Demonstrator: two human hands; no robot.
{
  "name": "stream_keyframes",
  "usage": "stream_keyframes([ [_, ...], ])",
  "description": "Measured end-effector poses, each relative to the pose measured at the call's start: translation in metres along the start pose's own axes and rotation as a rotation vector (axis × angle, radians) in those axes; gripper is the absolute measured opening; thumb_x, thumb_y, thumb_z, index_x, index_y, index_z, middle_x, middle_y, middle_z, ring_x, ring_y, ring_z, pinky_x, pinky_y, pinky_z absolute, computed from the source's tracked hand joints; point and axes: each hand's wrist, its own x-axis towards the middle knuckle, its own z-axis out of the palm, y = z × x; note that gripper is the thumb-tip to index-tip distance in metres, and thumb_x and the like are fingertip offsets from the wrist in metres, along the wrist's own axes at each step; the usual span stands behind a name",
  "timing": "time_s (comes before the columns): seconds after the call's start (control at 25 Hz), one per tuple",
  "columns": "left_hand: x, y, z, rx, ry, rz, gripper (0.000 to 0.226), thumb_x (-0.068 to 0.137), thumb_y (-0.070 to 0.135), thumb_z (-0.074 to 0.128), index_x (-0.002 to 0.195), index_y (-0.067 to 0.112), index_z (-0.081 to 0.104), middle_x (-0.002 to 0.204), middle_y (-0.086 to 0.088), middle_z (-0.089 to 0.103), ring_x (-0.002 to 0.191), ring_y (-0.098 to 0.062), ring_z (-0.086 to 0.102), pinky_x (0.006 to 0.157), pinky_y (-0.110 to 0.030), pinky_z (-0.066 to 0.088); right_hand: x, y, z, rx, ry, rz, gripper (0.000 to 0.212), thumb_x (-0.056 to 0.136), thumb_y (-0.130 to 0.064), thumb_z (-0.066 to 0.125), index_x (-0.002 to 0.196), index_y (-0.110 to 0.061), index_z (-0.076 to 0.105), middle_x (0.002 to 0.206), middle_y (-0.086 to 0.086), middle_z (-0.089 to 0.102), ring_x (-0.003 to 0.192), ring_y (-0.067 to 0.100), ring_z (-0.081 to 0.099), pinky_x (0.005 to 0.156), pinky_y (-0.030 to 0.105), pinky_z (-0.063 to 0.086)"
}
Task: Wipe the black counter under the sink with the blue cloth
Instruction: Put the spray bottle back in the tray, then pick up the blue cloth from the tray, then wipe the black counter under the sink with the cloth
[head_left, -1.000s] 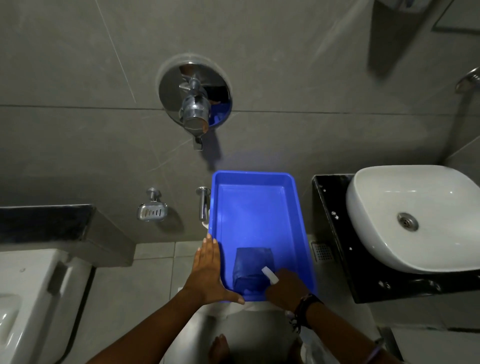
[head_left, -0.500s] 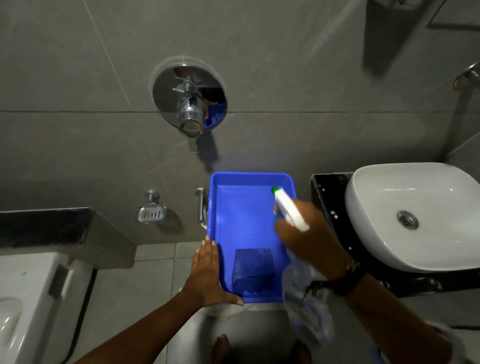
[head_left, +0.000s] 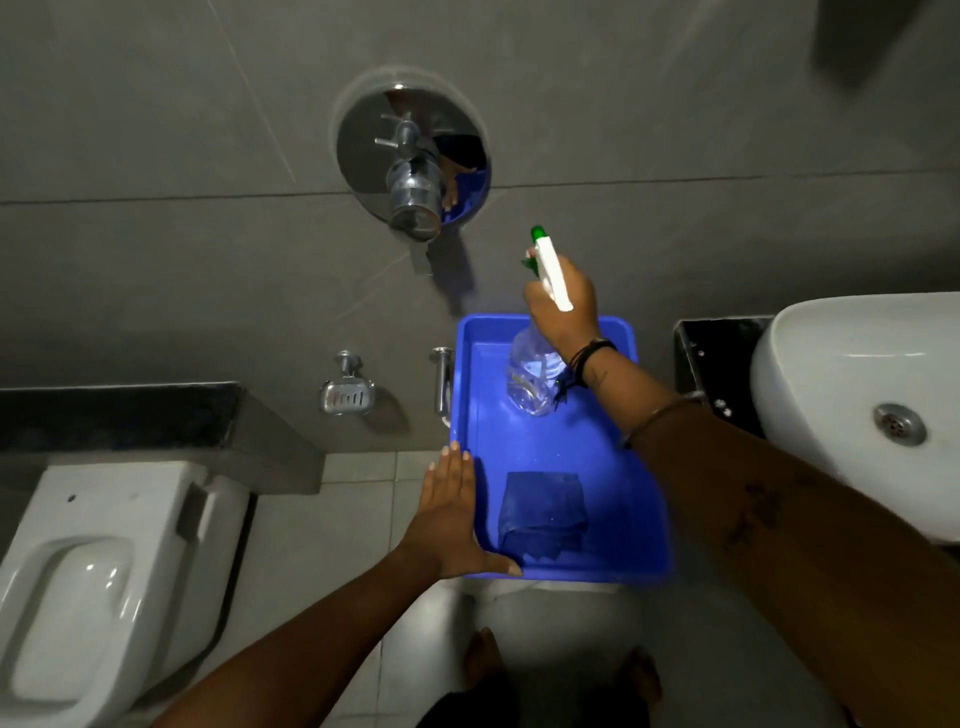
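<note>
Folded dark-blue cloth (head_left: 543, 514) lying flat in near end of bright blue rectangular plastic tray (head_left: 644, 519), at approx 6 o'clock of centre frame, untouched. Glossy black stone counter (head_left: 706, 358) at 3 o'clock of tray, just beside tray's far R corner, carrying white oval ceramic basin (head_left: 841, 384) w/ metal drain. Left hand (head_left: 449, 519) spread flat along tray's L rim, thumb hooked over near edge, bracing it, not gripping cloth. Right hand (head_left: 563, 306) clenched round neck of clear plastic spray bottle w/ white-and-green trigger head (head_left: 535, 374), held over tray's far end at 12 o'clock of cloth, nozzle aimed at grey tiled wall. Round chrome wall mixer (head_left: 410, 156) at 11 o'clock of bottle. Small chrome soap dish (head_left: 346, 395) at 9 o'clock of tray; white toilet (head_left: 104, 582) at 8 o'clock.
</note>
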Motion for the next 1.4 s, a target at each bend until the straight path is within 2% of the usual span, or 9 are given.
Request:
stream_keyframes([
  [0.16,0.008,0.020,-0.001,-0.053,0.212,0.186,0.087,0.093,0.055,0.058,0.155,0.003,0.026,0.165,-0.013,0.018,0.154,-0.032,0.014,0.124,-0.030,-0.003,0.008,0.025,-0.009,-0.030,-0.061,0.070,0.060,0.074,-0.031,0.069,0.125,-0.006,0.051,0.114,0.014,0.063,0.094,0.022,0.059,0.080,0.023,0.050],
  [0.28,0.024,0.044,0.005,-0.521,0.235,-0.256,0.049,0.094,0.027,0.070,0.133,0.001,0.055,0.135,-0.016,0.059,0.125,-0.030,0.055,0.106,-0.034,0.040,-0.042,0.078,-0.022,-0.194,-0.055,0.277,0.099,0.066,-0.046,0.080,0.142,-0.006,0.030,0.149,0.017,0.035,0.136,0.028,0.034,0.112,0.036,0.033],
  [0.36,0.040,0.058,0.010,-0.735,0.155,-0.517,0.026,0.088,0.021,0.076,0.096,0.003,0.060,0.095,-0.017,0.061,0.091,-0.028,0.058,0.082,-0.036,0.047,-0.098,0.123,-0.023,-0.375,-0.133,0.450,0.077,0.070,-0.037,0.080,0.127,0.001,0.045,0.136,0.025,0.047,0.128,0.036,0.044,0.105,0.042,0.039],
  [0.6,0.056,0.062,0.015,-1.097,-0.022,-0.764,0.023,0.085,0.011,0.079,0.078,0.005,0.058,0.081,-0.018,0.065,0.067,-0.023,0.059,0.056,-0.027,0.050,-0.166,0.157,-0.012,-0.247,-0.194,0.815,0.028,0.071,-0.013,0.081,0.080,0.004,0.061,0.097,0.021,0.065,0.093,0.028,0.063,0.071,0.037,0.047],
  [0.76,0.036,0.081,-0.003,-1.345,-0.036,-0.641,0.023,0.096,0.008,0.064,0.106,-0.012,0.067,0.112,-0.029,0.071,0.092,-0.031,0.067,0.080,-0.038,0.054,-0.159,0.141,-0.044,0.084,-0.242,0.884,0.031,0.071,-0.001,0.078,0.057,-0.007,0.050,0.064,0.010,0.055,0.058,0.019,0.054,0.042,0.021,0.040],
  [0.92,0.012,0.124,-0.027,-1.675,-0.105,-0.333,0.031,0.097,0.017,0.062,0.121,-0.002,0.068,0.120,-0.025,0.071,0.103,-0.034,0.072,0.081,-0.035,0.061,-0.156,0.122,-0.109,0.430,-0.327,0.753,0.022,0.070,-0.001,0.077,0.090,0.007,0.069,0.090,0.025,0.070,0.077,0.029,0.068,0.077,0.040,0.059],
  [1.16,0.007,0.224,0.019,-1.553,-0.155,-0.479,0.031,0.096,0.018,0.062,0.115,-0.006,0.070,0.113,-0.026,0.073,0.099,-0.035,0.073,0.086,-0.042,0.061,-0.180,0.146,-0.210,0.235,-0.414,0.655,0.012,0.078,-0.004,0.073,0.086,-0.002,0.064,0.086,0.018,0.062,0.067,0.019,0.056,0.063,0.029,0.047],
  [1.32,0.025,0.292,0.070,-0.962,0.401,-0.520,0.013,0.090,0.008,0.073,0.087,-0.004,0.069,0.072,-0.023,0.070,0.064,-0.037,0.070,0.055,-0.037,0.056,-0.178,0.166,-0.305,-0.106,-0.253,0.468,0.028,0.076,-0.023,0.075,0.098,-0.010,0.066,0.087,0.015,0.071,0.078,0.019,0.064,0.076,0.030,0.051],
  [1.4,0.034,0.335,0.097,-0.613,0.535,-0.310,0.007,0.086,0.003,0.075,0.089,0.001,0.069,0.073,-0.019,0.068,0.073,-0.036,0.068,0.061,-0.038,0.052,-0.170,0.173,-0.360,-0.085,-0.129,0.410,0.024,0.076,-0.024,0.074,0.095,-0.010,0.069,0.084,0.011,0.072,0.079,0.022,0.068,0.084,0.038,0.056],
])
